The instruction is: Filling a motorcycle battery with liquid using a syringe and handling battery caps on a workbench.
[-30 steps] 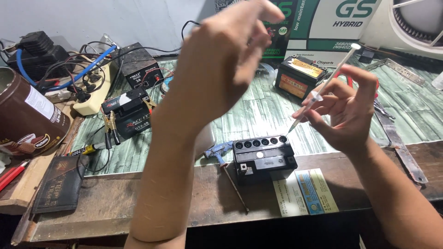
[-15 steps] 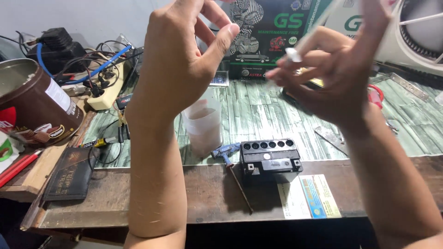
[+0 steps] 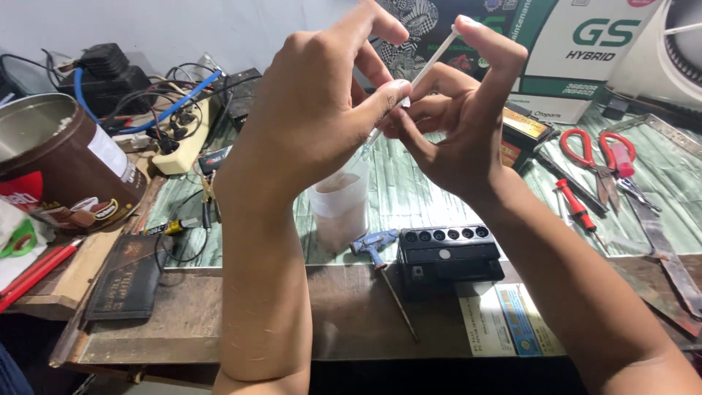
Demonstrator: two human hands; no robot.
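Observation:
Both my hands are raised in front of the camera and meet on a thin white syringe (image 3: 431, 62). My right hand (image 3: 461, 132) holds its barrel, with the thumb over the upper end. My left hand (image 3: 307, 124) pinches its lower end between thumb and forefinger. Below the hands, a translucent plastic cup (image 3: 340, 208) stands on the bench. A small black battery (image 3: 447, 256) with a row of several open fill holes sits near the front edge. A blue T-handled tool (image 3: 376, 249) lies between cup and battery.
A brown tin can (image 3: 62, 161) stands at the left, behind it a power strip (image 3: 183, 143) with plugs and cables. Red-handled scissors (image 3: 596, 150) and a red screwdriver (image 3: 574, 205) lie at the right. Cardboard boxes (image 3: 585, 58) line the back. A printed leaflet (image 3: 504, 322) lies under the battery.
My hands came together at the centre. The right hand brought the syringe up and left, and the left hand closed its fingers on the lower end. The view shifted slightly.

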